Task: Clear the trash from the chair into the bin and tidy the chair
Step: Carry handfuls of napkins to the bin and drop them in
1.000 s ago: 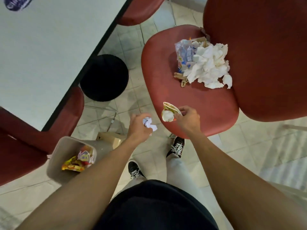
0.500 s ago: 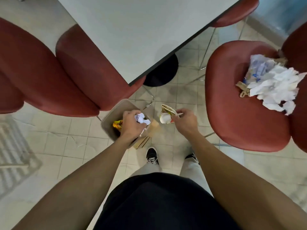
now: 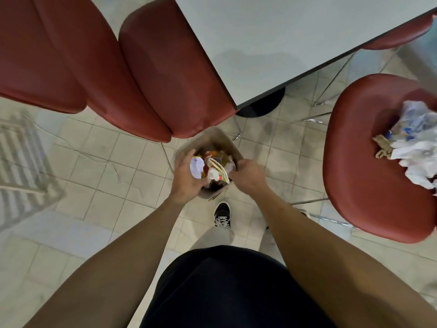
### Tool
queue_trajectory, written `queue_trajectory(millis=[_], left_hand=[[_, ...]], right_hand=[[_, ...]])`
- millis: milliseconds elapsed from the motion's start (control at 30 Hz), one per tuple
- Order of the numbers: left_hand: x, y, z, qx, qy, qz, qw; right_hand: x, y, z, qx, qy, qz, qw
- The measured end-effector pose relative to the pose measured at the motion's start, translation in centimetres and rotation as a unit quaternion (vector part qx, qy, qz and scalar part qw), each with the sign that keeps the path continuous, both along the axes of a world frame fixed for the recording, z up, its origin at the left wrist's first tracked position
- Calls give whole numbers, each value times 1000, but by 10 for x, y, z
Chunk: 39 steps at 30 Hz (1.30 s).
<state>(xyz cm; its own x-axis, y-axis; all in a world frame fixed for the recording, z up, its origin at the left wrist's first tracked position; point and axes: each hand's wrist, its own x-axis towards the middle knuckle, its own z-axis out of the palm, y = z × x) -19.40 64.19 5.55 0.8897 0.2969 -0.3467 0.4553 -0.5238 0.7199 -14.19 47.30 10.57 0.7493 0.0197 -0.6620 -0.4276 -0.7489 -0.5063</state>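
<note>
Over bin [image 3: 214,138]: left hand [image 3: 186,178] cupping crumpled paper [image 3: 197,166].

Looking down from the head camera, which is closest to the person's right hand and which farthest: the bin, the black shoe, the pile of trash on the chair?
From the right hand:
1. Bin, directly under the hand, to its left.
2. Black shoe, on the floor just below it, toward the person.
3. Pile of trash, far right, on the red chair.
</note>
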Motion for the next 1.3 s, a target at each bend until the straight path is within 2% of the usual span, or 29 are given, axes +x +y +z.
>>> queue_trajectory(millis=[333,700,933,1300], left_hand=[[25,-23,8,-5,57,-56,997],[77,-114,28,0,51,-195,979],[119,-212,36,47,55,-270,960],[181,-399,33,34,76,-373,924]], right_hand=[[9,-35,8,14,14,-71,997],[38,-117,6,42,-2,-117,992],[64,-222,7,38,-9,-172,984],[100,-435,-3,-19,-28,-265,964]])
